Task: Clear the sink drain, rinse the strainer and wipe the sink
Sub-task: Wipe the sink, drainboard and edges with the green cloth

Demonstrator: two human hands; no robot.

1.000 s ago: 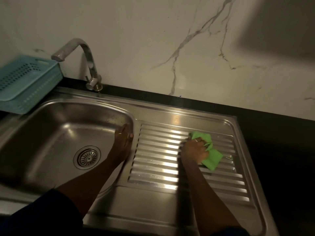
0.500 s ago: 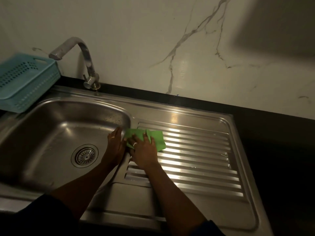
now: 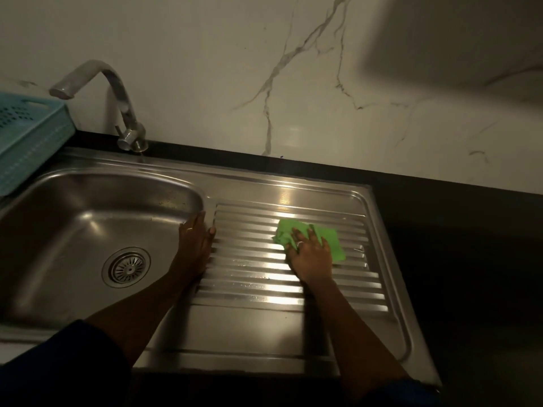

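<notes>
A green cloth [image 3: 332, 242], judged soft and light, is pinned on the right-side drainboard [image 3: 264, 277] under the flat, spread grip of the right hand [image 3: 311, 255]; the left hand [image 3: 195, 240] is rested flat on the basin rim [image 3: 205, 205].

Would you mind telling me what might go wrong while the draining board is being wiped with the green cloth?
1. The right hand presses the green cloth flat across the ridges of the draining board, so the grooves, where droplets glint nearer the front, may be skipped.
2. The left hand leans on the shiny rim beside the basin and might slip.
</notes>
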